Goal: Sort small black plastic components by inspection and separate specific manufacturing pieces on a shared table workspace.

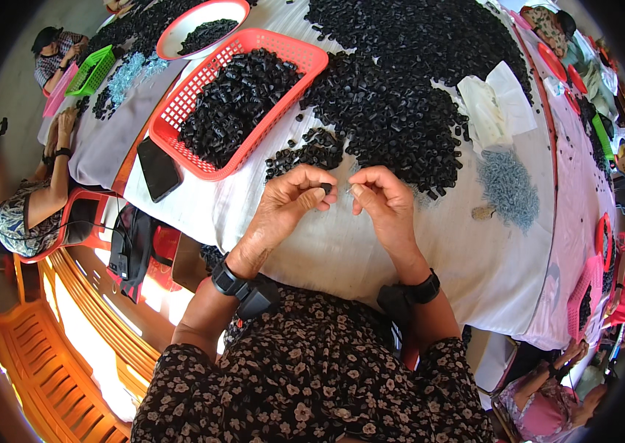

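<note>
Between the thumb and fingers of my left hand [294,198] is a small black plastic cap [325,189]. Close beside it, my right hand [382,198] pinches a tiny clear pin [349,189], its shape hard to make out. Both hands are raised over the near part of the white-covered table [327,255]. A large heap of black plastic caps [408,125] spreads beyond them. Left of the heap, a red plastic basket [161,133] holds many more black caps. To the right lies a pile of small clear bluish pins [510,188].
A black phone [158,170] lies left of the basket. Behind it stands a red-rimmed white basin [172,40]. A crumpled white plastic bag [486,111] rests above the pins. Other people sit at left and right. Orange chairs [54,369] stand at lower left.
</note>
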`<move>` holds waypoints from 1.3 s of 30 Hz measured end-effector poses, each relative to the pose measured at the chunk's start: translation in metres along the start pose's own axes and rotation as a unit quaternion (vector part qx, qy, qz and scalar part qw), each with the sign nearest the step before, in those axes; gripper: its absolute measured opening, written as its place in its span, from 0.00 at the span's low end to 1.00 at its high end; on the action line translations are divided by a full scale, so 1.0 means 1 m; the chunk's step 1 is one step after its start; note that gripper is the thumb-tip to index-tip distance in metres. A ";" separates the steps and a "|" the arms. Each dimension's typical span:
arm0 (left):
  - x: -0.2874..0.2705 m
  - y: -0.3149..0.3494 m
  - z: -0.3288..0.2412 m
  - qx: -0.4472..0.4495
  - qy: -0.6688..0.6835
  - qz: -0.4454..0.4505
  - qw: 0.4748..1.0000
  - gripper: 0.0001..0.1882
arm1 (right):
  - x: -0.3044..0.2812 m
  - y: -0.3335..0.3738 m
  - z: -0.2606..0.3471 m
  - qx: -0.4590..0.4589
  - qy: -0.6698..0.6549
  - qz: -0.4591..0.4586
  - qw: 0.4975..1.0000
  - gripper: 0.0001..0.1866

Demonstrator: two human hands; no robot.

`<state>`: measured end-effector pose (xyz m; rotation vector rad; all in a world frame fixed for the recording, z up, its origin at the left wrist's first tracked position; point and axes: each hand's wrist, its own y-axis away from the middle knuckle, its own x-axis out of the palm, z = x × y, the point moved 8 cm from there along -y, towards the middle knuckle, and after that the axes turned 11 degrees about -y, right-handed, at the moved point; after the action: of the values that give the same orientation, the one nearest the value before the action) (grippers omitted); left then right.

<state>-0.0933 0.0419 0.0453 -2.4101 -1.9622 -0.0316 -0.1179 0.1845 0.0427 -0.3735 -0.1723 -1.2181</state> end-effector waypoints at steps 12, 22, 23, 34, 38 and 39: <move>0.008 0.008 0.015 -0.005 -0.009 0.009 1.000 0.10 | 0.000 0.001 -0.002 0.006 -0.007 -0.008 1.000 0.04; -0.009 0.011 0.026 -0.018 -0.013 -0.070 0.997 0.06 | 0.003 0.001 -0.003 0.014 -0.018 -0.011 1.000 0.03; -0.009 0.011 0.030 -0.036 0.050 -0.061 0.996 0.06 | 0.004 0.002 -0.002 0.018 -0.014 -0.012 1.000 0.03; 0.005 0.016 0.040 -0.089 0.240 -0.021 0.966 0.06 | 0.010 0.004 -0.011 0.043 0.007 0.019 0.999 0.03; 0.006 0.018 0.039 -0.082 0.203 -0.020 0.976 0.06 | 0.015 0.005 -0.009 0.047 0.046 0.036 0.997 0.03; 0.006 0.018 0.039 -0.073 0.182 -0.015 0.980 0.05 | 0.014 0.006 -0.009 0.051 0.053 0.037 0.997 0.04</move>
<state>-0.0743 0.0459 0.0067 -2.2504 -1.8813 -0.5928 -0.1084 0.1699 0.0376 -0.2235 -0.1270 -1.1485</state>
